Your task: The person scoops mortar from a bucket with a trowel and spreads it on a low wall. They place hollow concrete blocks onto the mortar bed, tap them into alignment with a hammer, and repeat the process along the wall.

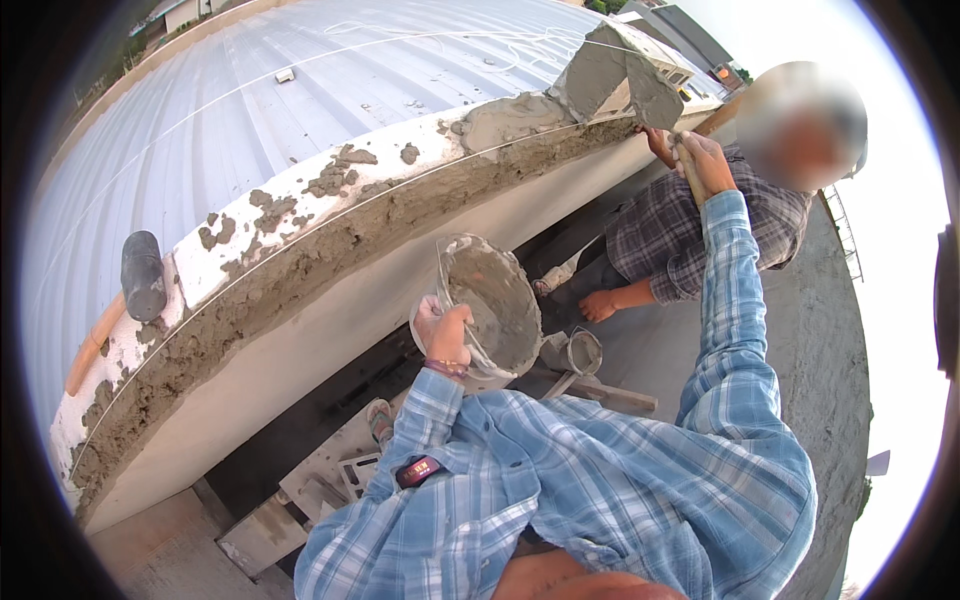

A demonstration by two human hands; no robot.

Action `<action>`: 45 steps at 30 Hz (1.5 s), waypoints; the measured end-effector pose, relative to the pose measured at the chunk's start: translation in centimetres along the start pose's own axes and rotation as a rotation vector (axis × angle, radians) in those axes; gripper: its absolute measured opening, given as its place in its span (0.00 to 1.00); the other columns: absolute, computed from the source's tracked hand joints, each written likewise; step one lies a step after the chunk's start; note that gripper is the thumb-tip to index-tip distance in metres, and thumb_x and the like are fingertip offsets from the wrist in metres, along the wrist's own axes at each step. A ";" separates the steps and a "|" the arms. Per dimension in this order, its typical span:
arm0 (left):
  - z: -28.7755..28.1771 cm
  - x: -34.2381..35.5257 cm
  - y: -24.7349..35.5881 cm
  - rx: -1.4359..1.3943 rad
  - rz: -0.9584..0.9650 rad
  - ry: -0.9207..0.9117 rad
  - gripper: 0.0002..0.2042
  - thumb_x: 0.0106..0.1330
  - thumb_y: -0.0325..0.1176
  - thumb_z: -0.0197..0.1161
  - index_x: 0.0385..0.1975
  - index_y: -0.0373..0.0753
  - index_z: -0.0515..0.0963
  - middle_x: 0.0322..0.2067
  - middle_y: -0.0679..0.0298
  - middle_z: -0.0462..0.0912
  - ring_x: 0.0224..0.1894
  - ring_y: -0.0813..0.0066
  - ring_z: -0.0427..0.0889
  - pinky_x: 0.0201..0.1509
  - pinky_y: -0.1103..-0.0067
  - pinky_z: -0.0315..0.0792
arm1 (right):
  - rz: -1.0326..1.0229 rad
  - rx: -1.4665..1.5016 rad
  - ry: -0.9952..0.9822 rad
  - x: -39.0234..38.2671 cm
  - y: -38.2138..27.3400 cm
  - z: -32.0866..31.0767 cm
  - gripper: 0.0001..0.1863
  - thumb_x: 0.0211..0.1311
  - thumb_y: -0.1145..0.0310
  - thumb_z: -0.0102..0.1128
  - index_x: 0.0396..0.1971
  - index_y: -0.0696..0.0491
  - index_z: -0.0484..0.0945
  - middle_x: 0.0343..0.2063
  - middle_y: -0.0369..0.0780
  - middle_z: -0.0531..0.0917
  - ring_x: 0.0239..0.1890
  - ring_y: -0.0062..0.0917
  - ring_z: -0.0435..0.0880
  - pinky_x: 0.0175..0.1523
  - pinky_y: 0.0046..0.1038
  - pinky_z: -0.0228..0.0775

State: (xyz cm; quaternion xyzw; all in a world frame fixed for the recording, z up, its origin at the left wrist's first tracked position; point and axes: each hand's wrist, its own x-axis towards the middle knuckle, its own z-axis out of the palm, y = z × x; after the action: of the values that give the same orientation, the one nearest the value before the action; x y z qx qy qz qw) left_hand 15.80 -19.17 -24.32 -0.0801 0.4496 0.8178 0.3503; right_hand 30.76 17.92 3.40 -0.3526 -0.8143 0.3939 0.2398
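Note:
My left hand (443,330) is closed on the rim of a mortar-smeared bucket (490,310), tilted so its inside shows; wet grey mortar coats the walls and bottom. My right hand (708,163), arm stretched out to the far right, grips the wooden handle of a trowel (655,95). The trowel's grey-coated blade is up against a mortar-covered block (590,75) at the end of the wall top. Fresh mortar (515,122) lies spread beside that block. A co-worker's hand (657,147) is close by my right hand, partly hidden.
A string line runs along the mortar-rough wall edge (330,235). A rubber mallet (143,275) rests at the left on the wall. Beyond lies a ribbed metal roof (250,100). A co-worker (660,230) crouches at right; a smaller bucket (585,352) and planks (615,395) are below.

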 end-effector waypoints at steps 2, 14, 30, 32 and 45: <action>0.1 0.2 0.3 -0.021 0.004 -0.012 0.14 0.38 0.16 0.60 0.25 0.38 0.66 0.24 0.64 0.73 0.24 0.75 0.73 0.25 0.78 0.68 | 0.011 0.126 -0.041 0.1 -0.4 1.0 0.20 0.72 0.58 0.47 0.41 0.62 0.77 0.25 0.37 0.76 0.22 0.17 0.72 0.29 0.18 0.65; -1.2 1.0 -0.5 -0.060 -0.006 -0.044 0.15 0.40 0.13 0.57 0.25 0.41 0.66 0.25 0.67 0.73 0.25 0.76 0.72 0.27 0.79 0.67 | -0.069 -0.444 -0.093 3.1 2.2 -1.1 0.20 0.67 0.58 0.53 0.31 0.62 0.81 0.25 0.37 0.75 0.25 0.20 0.74 0.27 0.24 0.70; 3.5 0.2 1.7 0.016 -0.035 -0.140 0.15 0.44 0.13 0.58 0.25 0.41 0.64 0.24 0.66 0.72 0.25 0.76 0.72 0.29 0.78 0.69 | -0.373 -1.240 -0.407 -17.1 8.0 20.6 0.04 0.51 0.69 0.61 0.26 0.51 0.80 0.35 0.39 0.78 0.43 0.32 0.81 0.43 0.37 0.76; 3.3 0.4 1.6 0.048 -0.037 -0.110 0.15 0.43 0.13 0.57 0.25 0.42 0.64 0.22 0.67 0.71 0.25 0.76 0.71 0.29 0.78 0.68 | -0.271 -1.134 -0.428 -17.6 7.6 20.6 0.06 0.51 0.67 0.62 0.30 0.51 0.82 0.35 0.40 0.79 0.42 0.34 0.82 0.45 0.37 0.76; 0.2 -0.1 -0.7 -0.047 0.009 0.005 0.16 0.39 0.13 0.58 0.24 0.42 0.65 0.24 0.69 0.73 0.24 0.79 0.70 0.27 0.80 0.66 | -0.020 -0.268 -0.385 -3.9 -2.1 3.0 0.17 0.63 0.60 0.60 0.32 0.62 0.82 0.21 0.35 0.77 0.24 0.16 0.74 0.30 0.21 0.65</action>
State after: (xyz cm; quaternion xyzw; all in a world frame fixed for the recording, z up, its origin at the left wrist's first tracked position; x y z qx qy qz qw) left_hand 16.34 -18.77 -24.61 -0.0882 0.4312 0.8297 0.3434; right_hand 30.50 12.60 2.92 -0.2914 -0.8935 0.3399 0.0348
